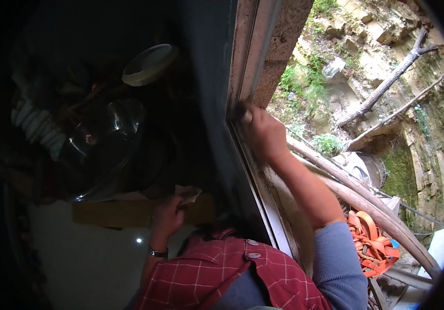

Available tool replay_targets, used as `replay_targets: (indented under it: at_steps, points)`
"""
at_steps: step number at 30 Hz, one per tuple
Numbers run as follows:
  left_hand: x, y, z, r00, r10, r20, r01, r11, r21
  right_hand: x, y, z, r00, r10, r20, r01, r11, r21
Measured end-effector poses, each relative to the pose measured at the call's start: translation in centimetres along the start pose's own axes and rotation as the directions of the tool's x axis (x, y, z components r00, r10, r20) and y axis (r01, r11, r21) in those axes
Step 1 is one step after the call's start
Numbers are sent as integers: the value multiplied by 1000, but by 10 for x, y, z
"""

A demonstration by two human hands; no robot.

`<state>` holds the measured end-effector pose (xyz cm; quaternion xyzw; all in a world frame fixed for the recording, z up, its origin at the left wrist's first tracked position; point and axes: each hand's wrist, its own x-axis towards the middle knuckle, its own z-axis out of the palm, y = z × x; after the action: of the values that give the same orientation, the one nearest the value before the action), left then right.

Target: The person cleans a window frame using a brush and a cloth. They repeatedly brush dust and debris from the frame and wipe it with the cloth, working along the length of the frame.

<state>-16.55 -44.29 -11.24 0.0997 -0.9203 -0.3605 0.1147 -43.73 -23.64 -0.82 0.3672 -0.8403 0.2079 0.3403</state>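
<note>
My right hand (pixel 266 133) is closed at the bend of the window frame (pixel 241 54), low on its sliding track. A small dark object (pixel 239 111) juts from its fingers against the track; blur hides what kind it is. Over the dim indoor side, my left hand (pixel 169 215) pinches a pale crumpled piece of tissue or cloth (pixel 188 193). A watch (pixel 157 252) circles the left wrist. The metal sill track (pixel 258 193) runs down from the right hand toward my red checked apron (pixel 206 263).
Indoors, a pale round lid or basin (pixel 150 64) and a clear plastic-like cover or bowl (pixel 102 143) sit in shadow, near a yellowish board edge (pixel 109 213). Outside are wooden poles (pixel 361 193), orange straps (pixel 373 248), a rocky slope (pixel 431 155) and a bare branch (pixel 384 83).
</note>
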Motion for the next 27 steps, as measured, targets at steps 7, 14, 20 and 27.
replay_targets:
  at_steps: [7,14,20,27]
  points:
    - [7,13,-18,999,41,-3,-41,999,-18,60,-26,-69,698,103,709,-54,994,-92]
    - [-2,0,-8,999,31,16,-31,999,6,29,-19,-14,875,205,439,-183,979,-92]
    - [3,3,-11,999,33,-17,-32,999,11,86,-30,-56,683,186,706,-146,982,-118]
    - [-3,4,-5,999,43,11,-43,999,7,30,-26,-9,871,216,440,-176,976,-129]
